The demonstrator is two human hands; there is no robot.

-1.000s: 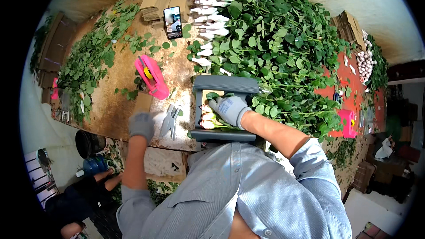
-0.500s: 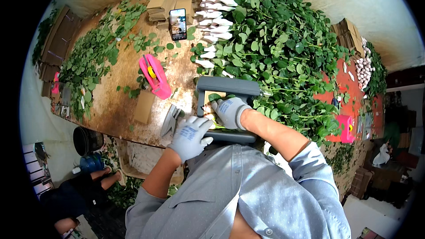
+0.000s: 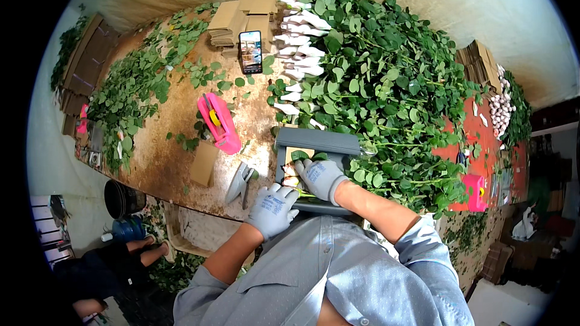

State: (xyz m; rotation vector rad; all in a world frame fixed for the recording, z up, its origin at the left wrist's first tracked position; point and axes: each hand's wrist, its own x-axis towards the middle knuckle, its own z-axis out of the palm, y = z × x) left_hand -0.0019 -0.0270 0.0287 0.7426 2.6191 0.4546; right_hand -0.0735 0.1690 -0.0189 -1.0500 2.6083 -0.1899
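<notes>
Both my hands wear grey gloves. My right hand point(image 3: 320, 176) presses down on green flower stems point(image 3: 302, 158) lying in a dark grey tray-like frame point(image 3: 317, 142) at the table's near edge. My left hand point(image 3: 273, 208) rests at the frame's near left corner, fingers curled, touching the stems' cut ends; whether it grips them I cannot tell. Grey pruning shears point(image 3: 240, 182) lie on the table just left of my left hand.
A big heap of leafy stems point(image 3: 386, 84) fills the table's right half, with white-wrapped buds point(image 3: 299, 30) at its far end. A pink tool point(image 3: 217, 122), a phone point(image 3: 251, 51), cardboard pieces point(image 3: 241, 15) and loose leaves point(image 3: 133, 90) lie left. A person sits below left point(image 3: 115, 259).
My left hand has moved right from beside the shears to the frame's near corner. My right hand stays on the stems.
</notes>
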